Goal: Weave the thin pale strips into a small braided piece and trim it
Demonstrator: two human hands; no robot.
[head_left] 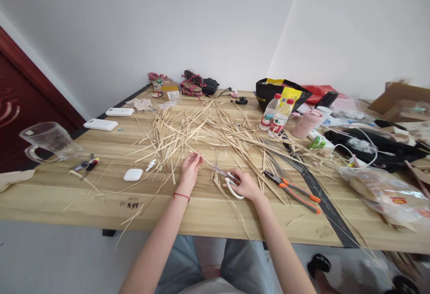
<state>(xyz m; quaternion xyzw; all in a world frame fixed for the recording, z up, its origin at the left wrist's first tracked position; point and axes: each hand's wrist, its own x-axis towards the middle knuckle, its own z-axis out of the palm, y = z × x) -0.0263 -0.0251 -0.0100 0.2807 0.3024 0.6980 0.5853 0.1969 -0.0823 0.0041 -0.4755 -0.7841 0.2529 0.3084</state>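
Observation:
My right hand (246, 185) grips the white handles of a pair of scissors (232, 185), whose blades point up and left toward my other hand. My left hand (192, 167), with a red string round the wrist, pinches the end of a thin pale strip (207, 161) near the scissor tips. Whether the blades touch that strip I cannot tell. Just beyond both hands lies a loose, tangled heap of straw-coloured strips (188, 130). One long strip (239, 213) hangs from near the scissors toward the table's front edge.
Orange-handled pliers (298, 193) lie to the right. Left are a white case (133, 174), a glass mug (52, 142) and small tools (86, 165). Two bottles (275, 115), a pink cup (307, 123), bags and a cardboard box (399, 101) crowd the right side. A person's foot (319, 265) shows below.

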